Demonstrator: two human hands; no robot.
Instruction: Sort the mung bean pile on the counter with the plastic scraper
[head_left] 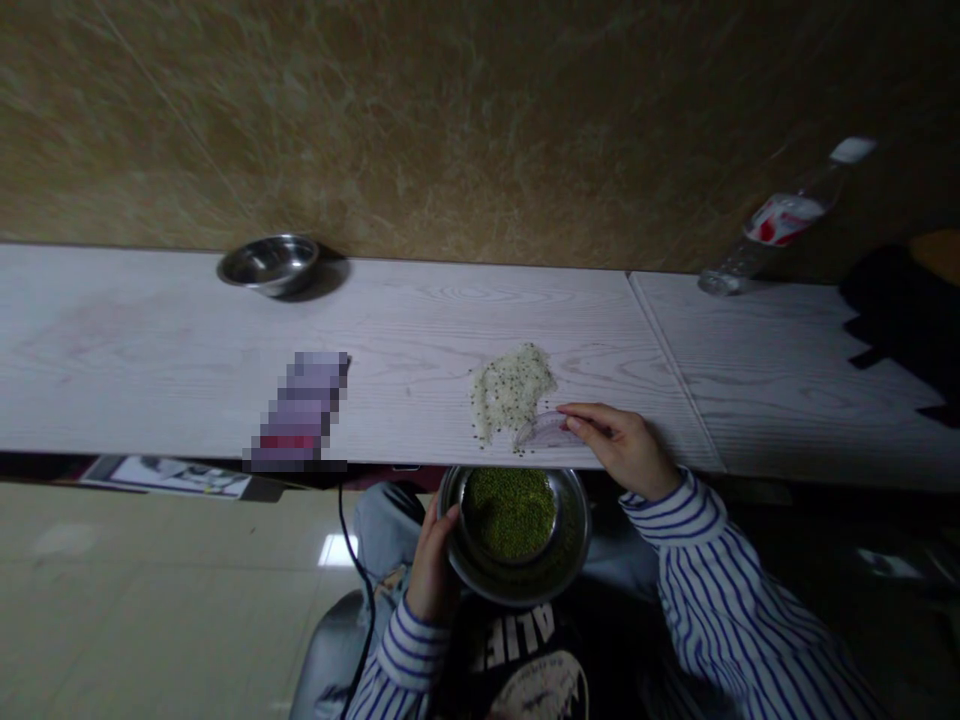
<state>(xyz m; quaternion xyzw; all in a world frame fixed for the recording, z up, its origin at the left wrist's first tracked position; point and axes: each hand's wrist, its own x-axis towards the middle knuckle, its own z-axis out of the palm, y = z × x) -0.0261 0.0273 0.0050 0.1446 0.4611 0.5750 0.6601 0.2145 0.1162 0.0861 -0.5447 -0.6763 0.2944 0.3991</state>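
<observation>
My right hand (626, 450) pinches a clear, half-round plastic protractor (546, 430) at its right end, just above the table's front edge. The protractor's left end meets the lower side of a pile of white rice grains (514, 385) speckled with small dark beans. A few dark beans lie scattered around it. Below the edge, my left hand (435, 560) grips the left rim of a steel bowl (574, 545), thumb over the rim. Green mung beans (511, 510) fill the bottom of this bowl, which sits above my lap.
A smaller steel bowl (270, 268) stands at the back left against the wall. Nearer lies a pixelated phone-like object (300, 410), with a black cable (352, 550) hanging below. A plastic bottle (784, 225) stands at the back right, beside a dark bundle (900, 320).
</observation>
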